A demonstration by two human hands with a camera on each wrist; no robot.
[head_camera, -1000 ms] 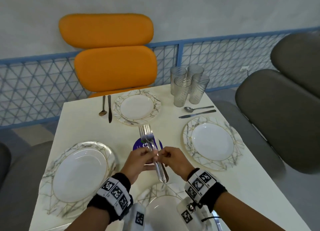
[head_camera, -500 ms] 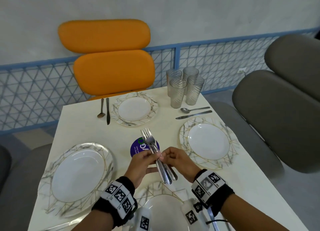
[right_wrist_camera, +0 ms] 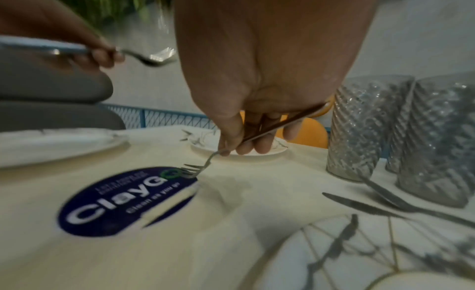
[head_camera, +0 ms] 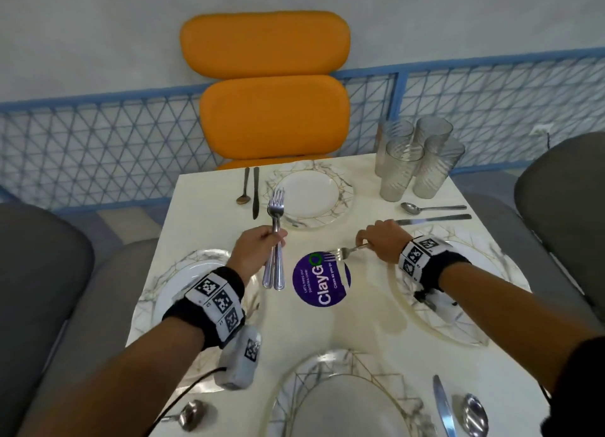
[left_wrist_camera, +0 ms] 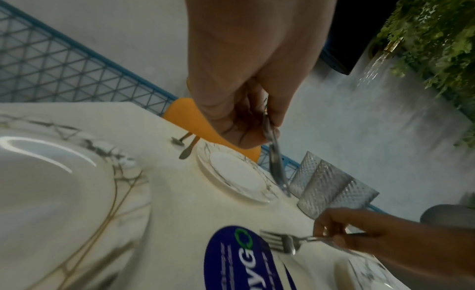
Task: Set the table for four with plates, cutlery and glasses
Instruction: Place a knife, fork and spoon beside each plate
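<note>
Left hand: fingers curled tight round the shafts of a fork bundle, tines up and away over the table. Judged a reserve stock, kept clear of the settings.
Right hand: thumb and fingertips pinched on the handle of a single fork; its tines point left, low over the sticker.
Why split: one fork in one hand and the rest in the other suggests forks go out one per place.
Likely place: the right plate is the nearest to that hand; its spoon and knife lie on its far side, no fork seen there.
Plates: four out. No fork is laid beside the far plate.
Glasses: four clustered at the far right corner, not yet distributed.
Stage: forks under way, glasses outstanding.
</note>
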